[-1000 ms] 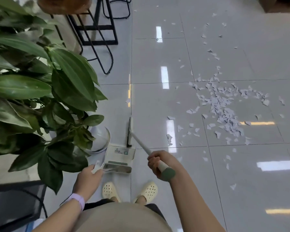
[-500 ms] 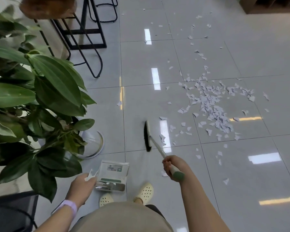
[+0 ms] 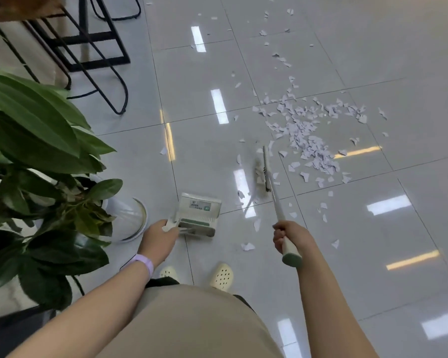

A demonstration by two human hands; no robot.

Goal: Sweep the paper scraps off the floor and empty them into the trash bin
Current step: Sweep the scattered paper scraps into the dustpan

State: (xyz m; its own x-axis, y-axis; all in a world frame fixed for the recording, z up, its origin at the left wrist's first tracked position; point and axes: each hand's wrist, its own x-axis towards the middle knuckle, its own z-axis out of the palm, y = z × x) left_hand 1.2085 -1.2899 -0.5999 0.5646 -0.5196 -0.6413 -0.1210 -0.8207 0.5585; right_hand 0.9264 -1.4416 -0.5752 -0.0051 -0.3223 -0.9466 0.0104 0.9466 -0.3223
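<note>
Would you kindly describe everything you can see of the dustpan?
The dustpan is a small pale box-shaped pan, plastic by its look, with a green strip and comb-like teeth along its near edge and a printed label on its upper face. The left hand grips its pale handle at the near left corner. It sits low by the tiled floor, beside the plant pot, well left of the broom head. Whether it touches the floor is unclear.

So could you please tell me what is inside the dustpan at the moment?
The dustpan, held low by the left hand, shows only a printed label and a green comb strip; no paper scraps visible in it. Its rear, under the comb, is hidden.
</note>
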